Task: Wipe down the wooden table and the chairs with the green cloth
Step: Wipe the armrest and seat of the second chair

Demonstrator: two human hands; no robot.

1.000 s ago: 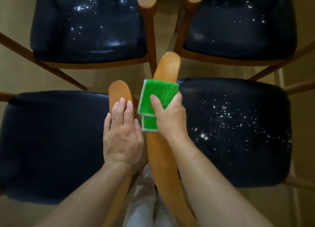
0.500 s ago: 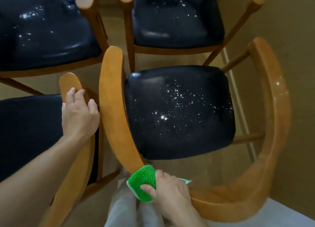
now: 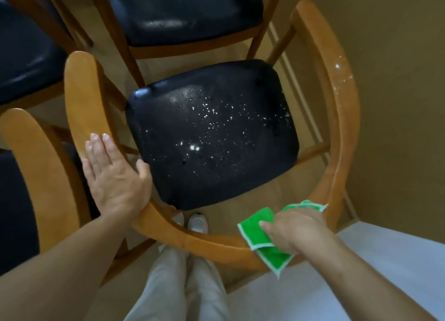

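green cloth [image 3: 258, 226] under right hand [image 3: 297, 229] on chair [image 3: 192, 240] (backrest).

Count on inspection: four chairs in view, each with a wooden frame and a dark padded seat. One chair [image 3: 337, 108] is seen nearly whole at centre; a second [image 3: 183, 14] stands beyond it; a third [image 3: 26, 62] sits at upper left; a fourth [image 3: 36, 166] at lower left. One green cloth [image 3: 257, 226]. Two hands: left hand [image 3: 115, 178], right hand [image 3: 296, 229]. Two shoes [image 3: 197, 223] on the floor.
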